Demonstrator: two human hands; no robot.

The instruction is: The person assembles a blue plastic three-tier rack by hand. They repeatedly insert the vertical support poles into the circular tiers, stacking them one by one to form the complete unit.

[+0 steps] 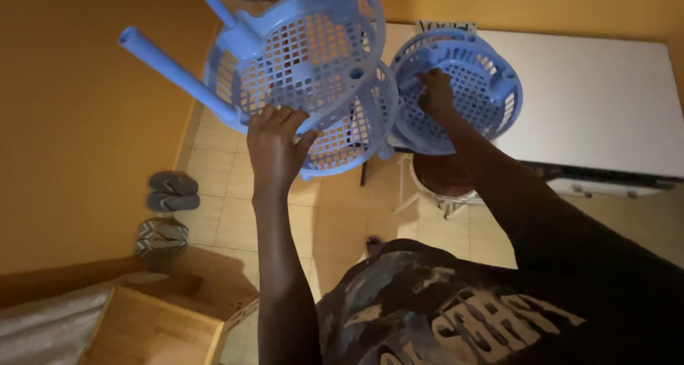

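Left hand [274, 147] pinches the tiered blue rack's [306, 73] rim, poles slanting up-left; right hand [436, 93] presses spread inside the separate basket [456, 94] just right.

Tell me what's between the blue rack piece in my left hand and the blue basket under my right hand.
Nothing, in the head view: the blue rack piece in the left hand overlaps the edge of the blue basket that the right hand presses.
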